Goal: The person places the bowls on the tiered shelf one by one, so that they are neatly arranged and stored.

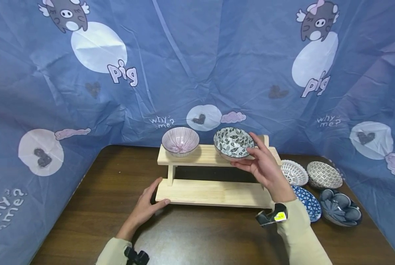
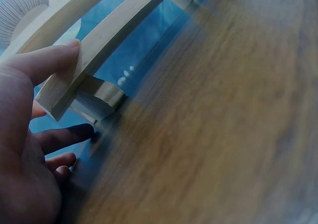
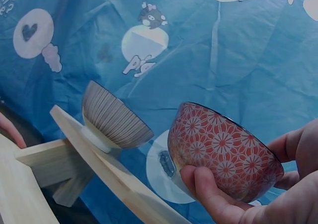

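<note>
My right hand [image 1: 263, 165] holds a bowl [image 1: 234, 142] by its right side, over the right part of the upper board of a wooden two-tier stand [image 1: 214, 192]. Dark leaves pattern the bowl's inside; red with pale flowers covers its outside in the right wrist view. Fingers hide its base, so I cannot tell whether it touches the board. On that board's left part sits a pink-striped bowl [image 1: 180, 140]. My left hand [image 1: 146, 204] grips the left end of the lower board, thumb on the front edge, other fingers around the end.
Right of the stand lie a white patterned dish [image 1: 294, 172], a speckled bowl [image 1: 324, 175], a blue-and-white plate [image 1: 306, 203] and a dark blue petal-shaped bowl [image 1: 340, 208]. A blue printed cloth [image 1: 197, 55] hangs behind the brown table [image 1: 197, 239].
</note>
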A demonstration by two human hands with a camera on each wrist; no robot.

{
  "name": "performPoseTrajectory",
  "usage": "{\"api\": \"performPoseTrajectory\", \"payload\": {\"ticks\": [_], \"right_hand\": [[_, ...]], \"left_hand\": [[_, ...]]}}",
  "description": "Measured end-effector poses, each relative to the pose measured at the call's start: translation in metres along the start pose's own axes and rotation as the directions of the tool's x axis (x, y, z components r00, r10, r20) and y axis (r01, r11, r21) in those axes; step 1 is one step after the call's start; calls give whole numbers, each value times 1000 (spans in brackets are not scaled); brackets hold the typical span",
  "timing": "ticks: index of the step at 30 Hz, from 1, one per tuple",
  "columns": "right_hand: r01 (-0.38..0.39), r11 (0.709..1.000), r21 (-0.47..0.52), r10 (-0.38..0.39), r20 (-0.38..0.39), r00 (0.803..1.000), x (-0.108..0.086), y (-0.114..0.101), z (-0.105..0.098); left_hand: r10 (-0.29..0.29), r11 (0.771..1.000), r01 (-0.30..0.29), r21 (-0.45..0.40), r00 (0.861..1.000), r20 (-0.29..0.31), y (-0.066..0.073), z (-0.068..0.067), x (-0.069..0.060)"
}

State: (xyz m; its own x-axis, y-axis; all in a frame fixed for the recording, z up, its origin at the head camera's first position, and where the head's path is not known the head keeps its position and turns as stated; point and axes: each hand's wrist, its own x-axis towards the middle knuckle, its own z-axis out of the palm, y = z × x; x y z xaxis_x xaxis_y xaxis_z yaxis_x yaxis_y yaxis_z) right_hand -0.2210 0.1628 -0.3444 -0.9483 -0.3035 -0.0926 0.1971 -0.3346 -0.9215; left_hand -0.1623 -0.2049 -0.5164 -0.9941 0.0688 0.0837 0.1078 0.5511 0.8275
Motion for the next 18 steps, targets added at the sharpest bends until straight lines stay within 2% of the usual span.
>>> {"api": "performPoseTrajectory", "payload": {"ticks": [18], "right_hand": [[-38,999,-10,38,-14,999,23,10,13]], "left_hand": [[-8,1000,8,-3,1000,6,-1,1,1]]}}
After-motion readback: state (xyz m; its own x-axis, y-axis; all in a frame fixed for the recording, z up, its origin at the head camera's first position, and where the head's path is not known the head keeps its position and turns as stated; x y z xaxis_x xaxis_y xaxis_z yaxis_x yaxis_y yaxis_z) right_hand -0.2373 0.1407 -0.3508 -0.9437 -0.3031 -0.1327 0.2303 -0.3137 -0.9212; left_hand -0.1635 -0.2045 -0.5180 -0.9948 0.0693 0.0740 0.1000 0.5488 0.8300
